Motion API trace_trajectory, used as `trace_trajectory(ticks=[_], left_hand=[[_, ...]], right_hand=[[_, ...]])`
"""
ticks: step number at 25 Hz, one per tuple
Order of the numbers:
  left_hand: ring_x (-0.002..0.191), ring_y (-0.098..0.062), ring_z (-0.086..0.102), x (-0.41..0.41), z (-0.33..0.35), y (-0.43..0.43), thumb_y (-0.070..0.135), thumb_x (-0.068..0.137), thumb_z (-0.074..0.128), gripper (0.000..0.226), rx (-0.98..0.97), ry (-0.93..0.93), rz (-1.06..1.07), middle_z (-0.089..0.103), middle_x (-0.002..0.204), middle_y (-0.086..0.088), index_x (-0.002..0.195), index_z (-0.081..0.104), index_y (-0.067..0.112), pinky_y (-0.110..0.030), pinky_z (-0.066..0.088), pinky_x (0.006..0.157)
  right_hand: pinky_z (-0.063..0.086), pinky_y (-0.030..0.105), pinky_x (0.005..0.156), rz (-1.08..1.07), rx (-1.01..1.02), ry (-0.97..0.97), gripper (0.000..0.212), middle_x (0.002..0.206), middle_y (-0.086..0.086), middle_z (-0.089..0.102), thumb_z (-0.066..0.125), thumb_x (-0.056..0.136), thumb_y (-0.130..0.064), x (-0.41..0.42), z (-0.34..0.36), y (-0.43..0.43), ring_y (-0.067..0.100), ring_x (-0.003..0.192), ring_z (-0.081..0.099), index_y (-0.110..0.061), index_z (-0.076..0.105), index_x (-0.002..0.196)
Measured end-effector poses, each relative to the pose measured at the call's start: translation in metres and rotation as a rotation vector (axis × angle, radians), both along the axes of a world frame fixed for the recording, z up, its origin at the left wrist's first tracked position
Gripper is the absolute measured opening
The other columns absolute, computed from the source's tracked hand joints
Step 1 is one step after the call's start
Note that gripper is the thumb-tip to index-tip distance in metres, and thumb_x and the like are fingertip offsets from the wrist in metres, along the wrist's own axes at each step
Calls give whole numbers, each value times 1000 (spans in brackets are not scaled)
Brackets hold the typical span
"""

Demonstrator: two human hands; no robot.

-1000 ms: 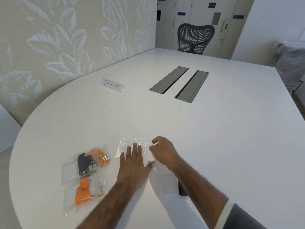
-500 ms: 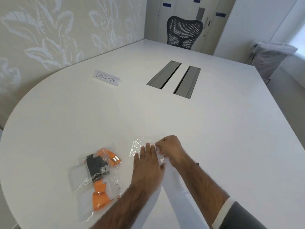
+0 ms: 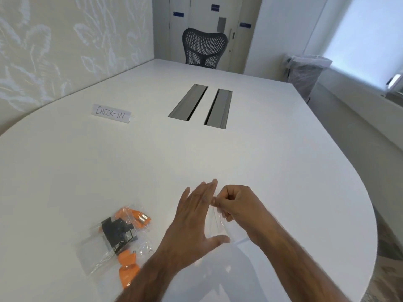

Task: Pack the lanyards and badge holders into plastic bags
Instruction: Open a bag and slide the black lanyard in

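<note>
clear bag (image 3: 216, 224): upright, pinched at top, prob. empty | packed bags (image 3: 102, 259): flat, orange lanyards (image 3: 139, 216) inside

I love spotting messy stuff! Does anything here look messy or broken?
Nothing looks broken or spilled. The only untidy bit is the crinkly clear bags of orange lanyards, lying crooked and overlapping on the rounded white table. The right hand pinches another clear plastic bag beside the flat left hand.

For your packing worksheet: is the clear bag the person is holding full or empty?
Empty: the clear bag, pinched by the right hand, shows nothing inside.
</note>
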State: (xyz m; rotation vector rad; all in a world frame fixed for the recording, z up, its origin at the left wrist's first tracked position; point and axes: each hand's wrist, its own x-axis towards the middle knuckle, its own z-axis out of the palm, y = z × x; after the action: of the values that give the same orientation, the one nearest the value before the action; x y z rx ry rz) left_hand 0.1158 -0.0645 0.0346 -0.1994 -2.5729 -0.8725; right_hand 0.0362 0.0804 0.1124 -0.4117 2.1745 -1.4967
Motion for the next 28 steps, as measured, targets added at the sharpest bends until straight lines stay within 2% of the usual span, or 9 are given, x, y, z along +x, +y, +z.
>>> trace_trajectory(ticks=[2, 4, 6, 11, 15, 18, 24, 26, 28], left_hand=[[149, 15, -13, 3, 9, -1, 73, 75, 74, 121, 112, -39, -47, -6, 161, 43, 159, -10, 51, -36, 17, 117], [149, 12, 9, 4, 12, -4, 72, 71, 78, 121, 202, -86, -87, 18, 154, 45, 157, -6, 56, -31, 30, 112], [139, 10, 29, 5, 10, -4, 62, 73, 79, 117, 236, -85, -77, 33, 139, 43, 157, -1, 57, -19, 36, 98], [132, 6, 35, 1, 2, -8, 48, 76, 79, 113, 160, -71, -31, 34, 131, 41, 158, 1, 56, -22, 44, 87], [131, 13, 29, 0, 8, -9, 48, 80, 74, 109, 70, -49, -30, 30, 130, 41, 161, 1, 49, -44, 50, 106], [128, 17, 23, 0, 11, -9, 43, 80, 73, 110, 54, -80, -13, 26, 120, 38, 160, -2, 49, -52, 48, 110], [123, 11, 26, 5, 15, -6, 46, 81, 62, 104, 69, -96, 1, 25, 122, 32, 159, -7, 50, -48, 48, 110], [132, 8, 24, 5, 13, -4, 46, 83, 68, 107, 65, -93, 5, 27, 132, 30, 159, -8, 49, -47, 40, 118], [145, 15, 3, 7, 11, -4, 62, 80, 72, 114, 88, -111, 3, 12, 153, 38, 156, -12, 54, -37, 22, 126]], right_hand=[[46, 25, 57, 42, -32, -40, 29, 59, 2, 60, 84, 83, -29, 6, 5, 7, 13, 56, 54, -12, 64, 69], [45, 27, 58, 51, -50, -45, 29, 60, 1, 60, 82, 86, -28, 9, 8, 11, 14, 57, 54, -13, 64, 69], [46, 30, 63, 66, -98, -66, 26, 66, 4, 63, 76, 92, -25, 13, 8, 14, 17, 62, 56, -5, 67, 78], [50, 39, 75, 120, -112, -107, 10, 79, 9, 67, 59, 98, -4, 17, 9, 18, 21, 69, 62, 3, 66, 95], [54, 34, 75, 65, -27, -68, 10, 77, 6, 72, 72, 86, -4, 15, 8, 12, 17, 71, 66, 2, 64, 90], [57, 36, 73, 26, -67, -118, 8, 79, 13, 74, 69, 84, 2, 16, 5, 11, 22, 69, 67, 3, 67, 92], [51, 33, 66, -48, 47, -14, 22, 72, 5, 69, 53, 90, 3, 21, 1, 5, 13, 61, 60, -9, 71, 89], [51, 33, 64, -88, 111, 67, 17, 72, 8, 68, 60, 90, -3, 23, 0, 2, 9, 58, 59, -15, 71, 83], [50, 32, 61, -151, 137, 145, 10, 71, 11, 65, 70, 88, -10, 23, 1, 1, 9, 58, 56, -14, 68, 79]])
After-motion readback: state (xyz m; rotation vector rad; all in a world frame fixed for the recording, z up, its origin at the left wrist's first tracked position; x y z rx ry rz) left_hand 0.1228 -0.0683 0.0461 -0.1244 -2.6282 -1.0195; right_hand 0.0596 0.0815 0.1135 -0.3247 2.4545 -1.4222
